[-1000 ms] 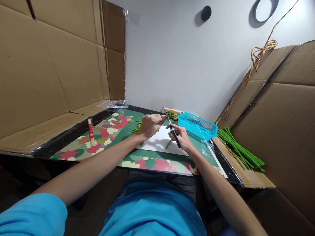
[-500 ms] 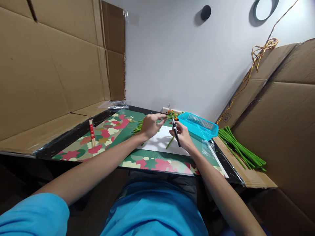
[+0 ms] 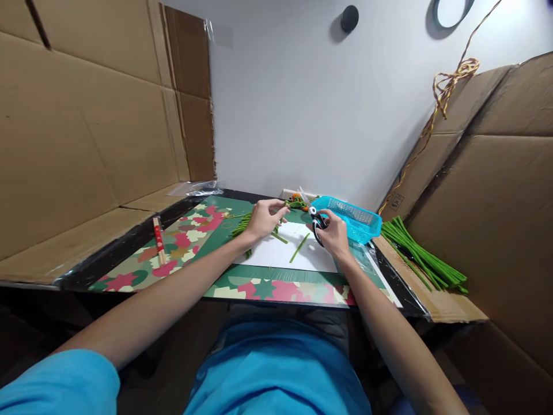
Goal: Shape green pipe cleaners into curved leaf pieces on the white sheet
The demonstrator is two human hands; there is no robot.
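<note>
My right hand (image 3: pixel 332 233) grips scissors (image 3: pixel 318 226) with black-and-white handles; the blades point up and away, blurred against the wall. My left hand (image 3: pixel 264 222) is closed, thumb and forefinger around a thin green stem, mostly hidden by the fingers. Just beyond the fingertips are green stems with small orange pieces (image 3: pixel 297 200). On the white paper (image 3: pixel 263 256) lies a short cut stem (image 3: pixel 299 248), and another short green piece (image 3: pixel 280 237) shows below my left hand. Partly behind the left wrist lies a bunch of green stems (image 3: pixel 240 226).
A blue plastic basket (image 3: pixel 367 227) stands behind my right hand. Long green stems (image 3: pixel 425 256) lie on cardboard at the right. Red-wrapped chopsticks (image 3: pixel 159 241) rest on the patterned mat (image 3: pixel 181 245) at the left. Cardboard walls (image 3: pixel 86 115) flank the table.
My right hand has moved right with the scissors, away from the left hand and turned. A short green piece now shows below my left hand. The camera view has shifted slightly.
</note>
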